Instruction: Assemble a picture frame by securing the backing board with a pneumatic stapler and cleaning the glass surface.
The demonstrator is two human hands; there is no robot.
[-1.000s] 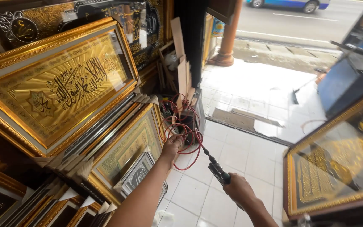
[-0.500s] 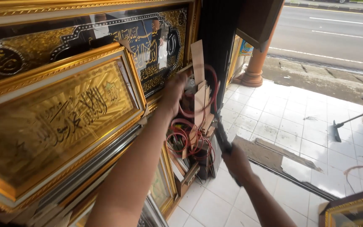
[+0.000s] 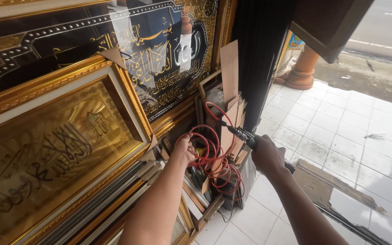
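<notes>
Two bare forearms are seen stretched toward a corner crammed with framed pictures. The right hand (image 3: 268, 154) is clenched around the grip of a dark tool (image 3: 246, 136), whose slim nozzle is pointed up and to the left, away from the knuckles. A coiled red hose (image 3: 214, 159) is attached at the nozzle's tip and is looped down between the two hands. The left hand (image 3: 186, 147) is closed on those coils at their left edge. Just behind the hose, wooden boards (image 3: 229, 72) are stood upright against a dark post (image 3: 259, 54). To the left, a gold frame (image 3: 128, 95) is leaned beneath a larger black-and-gold frame (image 3: 159, 41). Farther right, a white tiled floor (image 3: 341, 131) is shown running out to a terracotta column base (image 3: 302, 72).
</notes>
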